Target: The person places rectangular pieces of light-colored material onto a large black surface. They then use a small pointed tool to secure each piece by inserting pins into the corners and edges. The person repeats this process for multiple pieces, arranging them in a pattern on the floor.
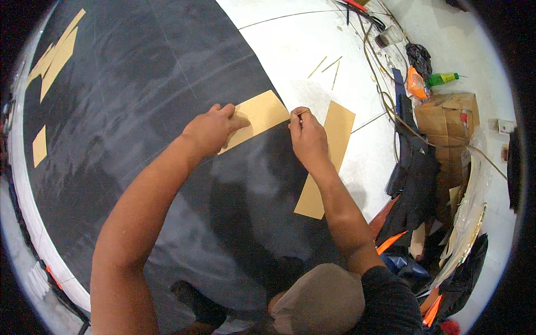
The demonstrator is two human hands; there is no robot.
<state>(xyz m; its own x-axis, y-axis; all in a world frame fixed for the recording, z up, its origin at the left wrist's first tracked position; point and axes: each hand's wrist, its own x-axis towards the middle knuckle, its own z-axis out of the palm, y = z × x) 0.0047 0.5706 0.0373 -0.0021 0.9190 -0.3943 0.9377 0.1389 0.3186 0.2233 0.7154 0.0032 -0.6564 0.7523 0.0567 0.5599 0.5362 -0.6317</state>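
My left hand rests on a tan cardboard rectangle, its fingers spread and pressing the piece flat against a black sheet. At the right end of that piece, by the edge of the black sheet, my right hand pinches a thin tan stick between thumb and fingers. Most of the stick is hidden by the fingers. A second, longer cardboard strip lies partly under my right wrist, across the sheet's edge and the white surface.
Several cardboard pieces lie at the far left of the sheet. Thin sticks lie on the white surface. Along the right are cables, a glass, a green bottle, a cardboard box and black cloth.
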